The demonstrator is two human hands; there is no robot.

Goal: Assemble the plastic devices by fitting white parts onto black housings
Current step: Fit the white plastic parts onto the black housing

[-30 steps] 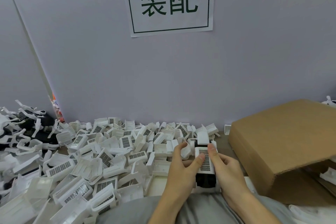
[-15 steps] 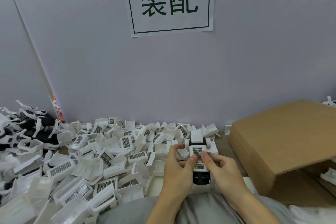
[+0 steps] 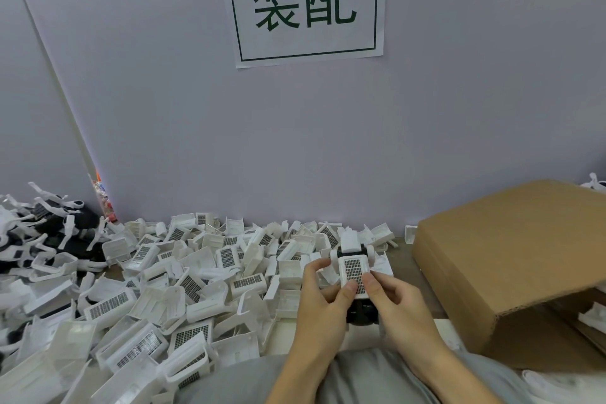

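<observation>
Device (image 3: 354, 275) is lifted higher now, pinched by left hand (image 3: 323, 302) and right hand (image 3: 398, 307), thumbs pressed on the white part, probably for snapping onto the black housing (image 3: 360, 313).

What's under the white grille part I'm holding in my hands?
A black housing shows below the white grille part, between both hands. How the two join is covered.

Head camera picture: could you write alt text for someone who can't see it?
Two bare hands, left hand and right hand, grip a white grilled part on a black housing. A heap of loose white parts lies to the left, a cardboard box to the right, and a paper sign hangs on the wall.
</observation>
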